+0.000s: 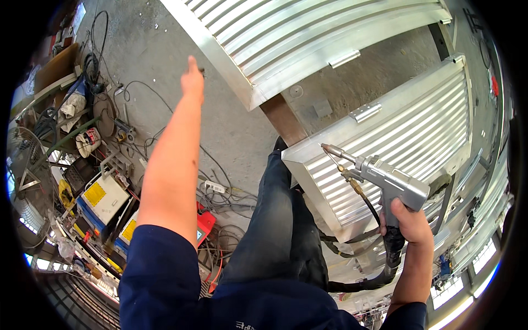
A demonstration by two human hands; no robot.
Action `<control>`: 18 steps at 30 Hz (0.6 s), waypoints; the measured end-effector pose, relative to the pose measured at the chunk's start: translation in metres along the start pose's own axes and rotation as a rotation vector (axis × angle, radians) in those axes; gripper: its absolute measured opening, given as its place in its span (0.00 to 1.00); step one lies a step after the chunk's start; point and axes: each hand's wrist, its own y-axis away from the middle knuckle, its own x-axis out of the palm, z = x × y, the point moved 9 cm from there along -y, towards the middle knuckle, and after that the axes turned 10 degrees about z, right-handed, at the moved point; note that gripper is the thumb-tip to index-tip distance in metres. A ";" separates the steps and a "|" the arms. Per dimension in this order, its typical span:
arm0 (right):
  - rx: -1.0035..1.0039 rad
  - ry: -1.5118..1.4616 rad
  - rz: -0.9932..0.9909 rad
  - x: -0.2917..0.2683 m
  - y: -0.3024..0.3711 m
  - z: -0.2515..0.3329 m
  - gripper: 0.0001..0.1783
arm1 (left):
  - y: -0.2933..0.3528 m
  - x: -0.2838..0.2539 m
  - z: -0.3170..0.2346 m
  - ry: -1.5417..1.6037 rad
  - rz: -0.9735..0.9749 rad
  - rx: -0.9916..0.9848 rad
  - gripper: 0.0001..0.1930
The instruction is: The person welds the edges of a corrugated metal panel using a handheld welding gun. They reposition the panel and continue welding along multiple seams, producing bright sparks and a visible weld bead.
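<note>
My right hand [412,223] is wrapped round the grip of a silver handheld welding gun [393,181]. Its nozzle points left above the corner of a ribbed aluminium panel [396,143]. A brass-fitted thin hose and a thick black cable [363,285] run from the gun. Stretched far forward, my left hand [192,82] has one finger extended and the others curled. A small dark thing shows at its edge, too small to name. Beyond it lies a second ribbed aluminium panel [236,82], apart from the hand. Small metal hinges [366,113] sit along the panel edges.
Loose cables [148,91] trail over the concrete floor at left. A power strip [215,187] and a red machine [205,224] stand beside my leg. White-and-blue boxes [104,198], a fan [27,170] and tools crowd the left side. A brown metal bar [283,116] lies between the panels.
</note>
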 end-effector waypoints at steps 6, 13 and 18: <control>-0.034 -0.050 0.060 0.012 -0.059 0.063 0.33 | -0.031 0.052 -0.060 0.140 -0.114 -0.018 0.45; 0.013 0.153 0.142 0.042 -0.154 0.110 0.27 | -0.025 0.042 -0.058 0.211 -0.219 0.035 0.45; 0.065 0.205 0.186 0.058 -0.191 0.108 0.24 | -0.024 0.041 -0.061 0.128 -0.288 0.059 0.43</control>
